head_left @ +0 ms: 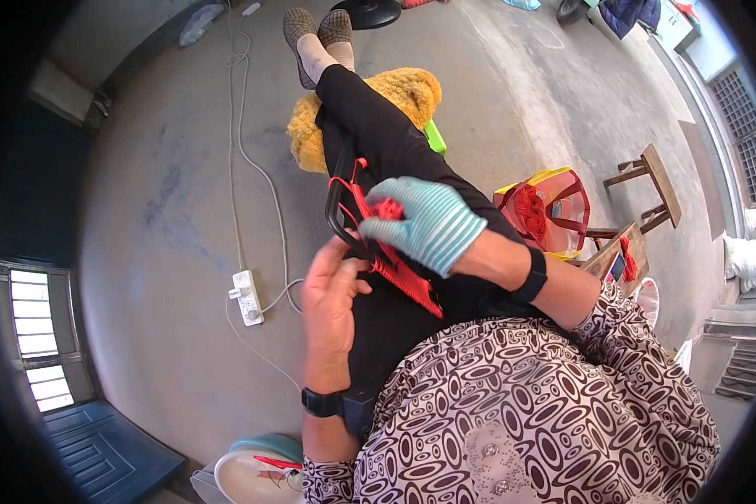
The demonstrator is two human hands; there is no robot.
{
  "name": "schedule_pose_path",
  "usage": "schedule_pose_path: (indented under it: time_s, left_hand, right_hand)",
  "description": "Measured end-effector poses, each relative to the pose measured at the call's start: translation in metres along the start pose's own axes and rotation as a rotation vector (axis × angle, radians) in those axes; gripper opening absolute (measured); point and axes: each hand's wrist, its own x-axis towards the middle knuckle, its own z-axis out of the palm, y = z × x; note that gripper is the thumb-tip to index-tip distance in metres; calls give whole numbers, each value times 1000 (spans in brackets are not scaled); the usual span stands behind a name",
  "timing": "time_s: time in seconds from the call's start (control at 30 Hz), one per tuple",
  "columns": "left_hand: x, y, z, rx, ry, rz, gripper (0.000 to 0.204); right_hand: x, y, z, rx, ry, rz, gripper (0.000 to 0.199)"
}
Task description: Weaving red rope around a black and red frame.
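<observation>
A black looped frame (334, 206) lies across my lap, with red cord wound about it and a red woven strip (412, 290) running back from it toward my waist. My right hand (433, 223), in a teal and white striped glove, is closed around a bunch of red cord (386, 208) just above the frame. Bare and slightly blurred, my left hand (329, 294) is at the frame's near end, its fingers curled around the black bar. The palm and part of the fingers of the gloved hand are hidden.
A red and yellow bag (554, 206) holding red cord stands on my right, near a wooden stool (659, 185). A white power strip (246, 298) with trailing cables lies on the floor at left. A yellow fluffy cloth (407, 88) is under my legs. A white basin (256, 475) sits lower left.
</observation>
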Motion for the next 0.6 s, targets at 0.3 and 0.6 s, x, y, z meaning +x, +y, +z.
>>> schedule_pose_path:
  time_s: [0.3,0.6]
  left_hand:
    - [5,1,-15,-322,134,-226,21]
    - [-78,64,-35,-244,-398,212,20]
  right_hand:
    - [-11,25,-9,590,-162,239,55]
    - [0,-41,-3,-222,-160,-721,54]
